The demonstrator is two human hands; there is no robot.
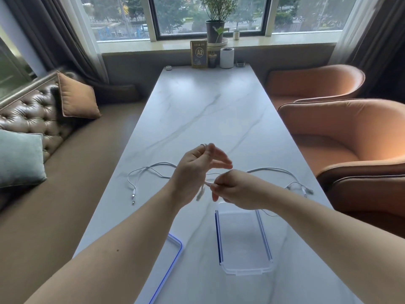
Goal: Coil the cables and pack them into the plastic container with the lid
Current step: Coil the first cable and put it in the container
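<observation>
Two hands at frame centre: right hand point(232, 189) pinches thin white cable point(203, 187); left hand point(197, 170) open, empty; even loops advised.

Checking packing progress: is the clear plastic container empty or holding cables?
Empty: the clear plastic container shows only table through its base; its blue-rimmed lid lies beside it.

Single view: a head-worn wide-angle camera, positioned at the near end of a long marble table point(210, 110), facing forward and down along its length toward the window point(210, 16). Both forearms enter from the bottom edge, close to the lens. Wide-angle distortion bends the frame edges. No second view exists.
</observation>
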